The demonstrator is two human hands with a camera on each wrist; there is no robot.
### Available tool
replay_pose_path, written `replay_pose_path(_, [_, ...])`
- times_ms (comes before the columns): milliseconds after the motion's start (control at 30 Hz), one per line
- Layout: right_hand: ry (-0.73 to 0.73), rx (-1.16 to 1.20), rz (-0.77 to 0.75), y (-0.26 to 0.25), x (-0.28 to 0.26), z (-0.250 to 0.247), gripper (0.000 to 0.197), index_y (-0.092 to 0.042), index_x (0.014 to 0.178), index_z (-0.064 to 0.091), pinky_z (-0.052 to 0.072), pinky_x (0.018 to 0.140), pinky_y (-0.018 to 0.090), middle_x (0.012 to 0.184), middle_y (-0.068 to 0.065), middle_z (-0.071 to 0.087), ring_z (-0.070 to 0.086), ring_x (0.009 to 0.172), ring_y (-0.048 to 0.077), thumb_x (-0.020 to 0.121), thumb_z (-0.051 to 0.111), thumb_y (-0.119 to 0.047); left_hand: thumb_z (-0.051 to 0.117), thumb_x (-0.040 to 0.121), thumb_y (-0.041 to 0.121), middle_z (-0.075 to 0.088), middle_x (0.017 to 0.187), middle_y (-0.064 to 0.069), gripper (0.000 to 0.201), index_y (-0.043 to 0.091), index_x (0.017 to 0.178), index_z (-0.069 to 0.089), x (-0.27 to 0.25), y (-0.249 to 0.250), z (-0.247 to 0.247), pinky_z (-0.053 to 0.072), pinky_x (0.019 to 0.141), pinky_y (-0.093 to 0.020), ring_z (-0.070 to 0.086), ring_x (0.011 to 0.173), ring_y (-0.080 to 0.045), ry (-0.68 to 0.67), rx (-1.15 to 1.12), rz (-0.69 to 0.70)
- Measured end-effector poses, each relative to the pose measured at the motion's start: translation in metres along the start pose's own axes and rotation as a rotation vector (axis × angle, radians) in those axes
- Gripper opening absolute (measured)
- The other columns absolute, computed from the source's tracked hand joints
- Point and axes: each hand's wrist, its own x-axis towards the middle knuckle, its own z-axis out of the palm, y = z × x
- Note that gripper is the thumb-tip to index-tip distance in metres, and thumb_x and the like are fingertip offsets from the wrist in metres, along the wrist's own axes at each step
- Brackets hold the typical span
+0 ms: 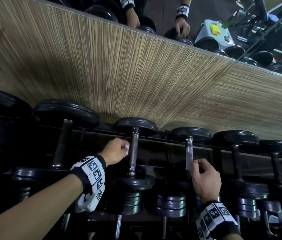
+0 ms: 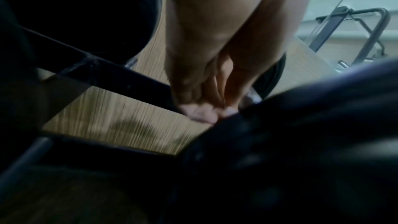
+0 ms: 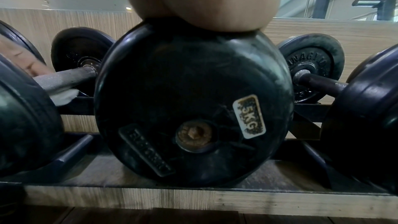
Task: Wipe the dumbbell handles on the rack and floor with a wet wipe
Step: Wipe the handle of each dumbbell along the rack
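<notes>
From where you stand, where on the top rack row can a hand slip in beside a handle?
Open gaps lie between the wiped handle and the next handle, and left of the left hand, before the dark handle. The right hand crowds the next handle's near end. Plates sit close along the back rail.

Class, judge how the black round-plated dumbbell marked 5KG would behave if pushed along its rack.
The black round-plated dumbbell marked 5KG probably rolls readily on round plates, though the dark metal rack rails likely check it. It is probably heavy and rigid.
</notes>
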Motion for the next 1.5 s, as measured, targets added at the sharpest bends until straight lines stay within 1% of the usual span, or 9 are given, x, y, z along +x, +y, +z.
replay_pose_path(167, [0.017, 0.016, 0.002, 0.002, 0.001, 0.002, 0.019, -0.022, 0.082, 0.067, 0.043, 0.061, 0.033, 0.062, -0.007, 0.063, 0.058, 0.06, 0.016, 0.096, 0.057, -0.028, 0.057, 0.088, -0.004, 0.059, 0.067, 0.003, 0.036, 0.021, 0.061, 0.06, -0.012, -0.016, 0.007, 0.039, 0.068, -0.022, 0.053, 0.072, -0.011, -0.243, 0.096, -0.131])
replay_pose_path(267, [0.026, 0.016, -0.002, 0.002, 0.001, 0.002, 0.019, -0.02, 0.081, 0.067, 0.039, 0.059, 0.032, 0.06, -0.006, 0.062, 0.056, 0.057, 0.012, 0.096, 0.058, -0.027, 0.05, 0.09, -0.008, 0.058, 0.071, -0.002, 0.026, 0.012, 0.081, 0.064, 0.002, 0.004, -0.001, 0.04, 0.055, -0.018, 0.048, 0.063, -0.009, -0.048, -0.179, -0.163])
replay_pose_path(367, [0.038, 0.021, 0.0, 0.001, 0.001, 0.002, 0.02, -0.02, 0.079, 0.066, 0.036, 0.057, 0.03, 0.058, -0.004, 0.062, 0.055, 0.055, 0.009, 0.096, 0.058, -0.026, 0.052, 0.098, 0.002, 0.059, 0.073, -0.001, 0.028, 0.021, 0.084, 0.065, 0.013, 0.02, -0.006, 0.042, 0.061, -0.02, 0.049, 0.066, -0.009, 0.121, -0.35, -0.11])
replay_pose_path(567, [0.04, 0.024, 0.002, 0.0, 0.0, 0.001, 0.018, -0.02, 0.08, 0.067, 0.034, 0.054, 0.028, 0.058, -0.005, 0.062, 0.054, 0.055, 0.007, 0.096, 0.059, -0.024, 0.051, 0.101, 0.007, 0.058, 0.075, 0.003, 0.023, 0.022, 0.092, 0.066, 0.002, 0.014, -0.005, 0.046, 0.078, -0.028, 0.053, 0.071, -0.008, 0.132, -0.305, -0.083])
replay_pose_path(733, [0.043, 0.015, 0.005, -0.001, 0.0, 0.001, 0.019, -0.018, 0.08, 0.066, 0.033, 0.052, 0.025, 0.058, -0.004, 0.061, 0.052, 0.055, 0.005, 0.096, 0.059, -0.024, 0.052, 0.101, 0.011, 0.067, 0.096, 0.003, 0.027, 0.015, 0.123, 0.067, -0.005, 0.001, 0.002, 0.052, 0.095, -0.047, 0.063, 0.103, -0.019, 0.154, -0.175, -0.092])
replay_pose_path(933, [0.032, 0.002, 0.01, -0.001, -0.001, 0.0, 0.02, -0.019, 0.079, 0.065, 0.032, 0.051, 0.023, 0.058, -0.003, 0.061, 0.051, 0.054, 0.006, 0.097, 0.058, -0.025, 0.054, 0.099, 0.012, 0.072, 0.111, -0.004, 0.028, 0.016, 0.123, 0.068, -0.009, -0.01, 0.013, 0.05, 0.099, -0.04, 0.065, 0.109, -0.026, 0.168, -0.138, -0.086])
replay_pose_path(1200, [0.032, -0.004, 0.011, -0.001, -0.001, 0.001, 0.019, -0.019, 0.081, 0.065, 0.033, 0.051, 0.024, 0.057, -0.004, 0.06, 0.053, 0.053, 0.01, 0.097, 0.057, -0.026, 0.053, 0.101, 0.015, 0.075, 0.096, 0.014, 0.027, 0.03, 0.098, 0.076, -0.012, -0.016, 0.016, 0.047, 0.1, -0.031, 0.064, 0.093, -0.005, 0.031, -0.125, 0.011])
replay_pose_path(1367, [0.039, 0.002, 0.007, 0.0, -0.001, 0.001, 0.019, -0.02, 0.081, 0.065, 0.032, 0.052, 0.021, 0.058, -0.006, 0.06, 0.053, 0.054, 0.007, 0.097, 0.057, -0.026, 0.056, 0.097, 0.007, 0.068, 0.072, 0.007, 0.022, 0.015, 0.085, 0.073, -0.032, -0.017, 0.01, 0.048, 0.077, -0.019, 0.059, 0.06, 0.003, 0.049, -0.134, -0.013])
replay_pose_path(1500, [0.037, 0.012, 0.016, 0.0, -0.001, 0.001, 0.019, -0.02, 0.081, 0.065, 0.034, 0.053, 0.026, 0.058, -0.007, 0.059, 0.054, 0.054, 0.009, 0.096, 0.057, -0.027, 0.055, 0.096, 0.007, 0.073, 0.082, -0.007, 0.02, 0.003, 0.09, 0.074, -0.024, -0.021, 0.013, 0.05, 0.087, -0.034, 0.059, 0.069, 0.0, -0.02, -0.11, -0.011])
